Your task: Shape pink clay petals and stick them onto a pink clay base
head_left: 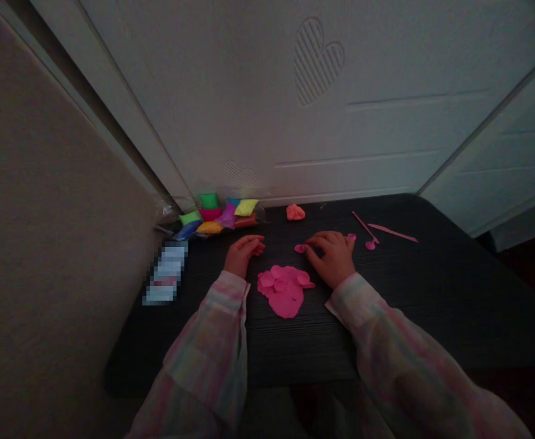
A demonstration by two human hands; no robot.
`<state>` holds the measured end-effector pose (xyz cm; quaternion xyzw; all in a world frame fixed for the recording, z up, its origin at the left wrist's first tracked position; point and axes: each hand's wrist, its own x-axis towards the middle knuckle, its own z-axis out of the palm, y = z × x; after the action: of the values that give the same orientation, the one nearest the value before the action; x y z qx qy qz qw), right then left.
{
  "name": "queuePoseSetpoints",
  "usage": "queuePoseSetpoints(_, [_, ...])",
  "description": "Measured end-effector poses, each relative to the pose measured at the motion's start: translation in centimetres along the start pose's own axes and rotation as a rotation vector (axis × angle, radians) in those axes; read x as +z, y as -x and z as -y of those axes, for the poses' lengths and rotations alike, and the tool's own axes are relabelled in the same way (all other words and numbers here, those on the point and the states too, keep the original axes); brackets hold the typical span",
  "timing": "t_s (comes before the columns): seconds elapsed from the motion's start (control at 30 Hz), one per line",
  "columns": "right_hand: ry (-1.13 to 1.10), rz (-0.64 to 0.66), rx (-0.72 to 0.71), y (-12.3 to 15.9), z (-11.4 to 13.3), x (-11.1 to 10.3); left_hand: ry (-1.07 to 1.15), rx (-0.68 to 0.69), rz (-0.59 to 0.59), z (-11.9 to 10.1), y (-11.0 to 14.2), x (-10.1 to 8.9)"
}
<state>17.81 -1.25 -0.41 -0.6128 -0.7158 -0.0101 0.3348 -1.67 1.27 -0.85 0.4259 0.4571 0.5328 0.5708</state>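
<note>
A flat pink clay sheet [284,291] with small round pieces on top lies on the dark table [432,286] between my hands. My right hand [333,256] rests palm down just right of it, fingers bent, fingertips touching a small pink clay piece [300,248]. My left hand [242,253] sits on the table left of the sheet, fingers loosely curled with nothing seen in them. Both arms wear pale pastel striped sleeves.
Several coloured clay packets [216,214] lie in a clear bag at the back left. An orange clay lump [295,211] sits near the wall. Two thin pink modelling tools [391,232] and a small pink bit [370,245] lie right. A blurred card [166,274] lies left.
</note>
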Motion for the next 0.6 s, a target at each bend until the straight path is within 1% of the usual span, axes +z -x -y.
queuePoseSetpoints(0.13, [-0.005,-0.007,0.002,0.06,-0.09,0.02,-0.015,0.009,0.009,0.09,0.00,-0.03])
queuePoseSetpoints(0.3, [0.023,0.024,-0.033,0.05,-0.04,-0.07,-0.031,0.026,0.015,0.27,-0.04,-0.19])
queuePoseSetpoints(0.37, [0.016,0.008,-0.031,-0.03,-0.03,-0.13,-0.069,0.035,0.021,0.39,-0.08,-0.27])
queuePoseSetpoints(0.5, [-0.085,-0.032,-0.019,-0.14,0.25,-0.42,-0.204,0.072,0.055,0.38,0.11,-0.10])
queuePoseSetpoints(0.6, [-0.178,-0.034,-0.046,0.00,0.79,-0.70,-0.305,0.126,0.132,-0.03,0.58,0.31])
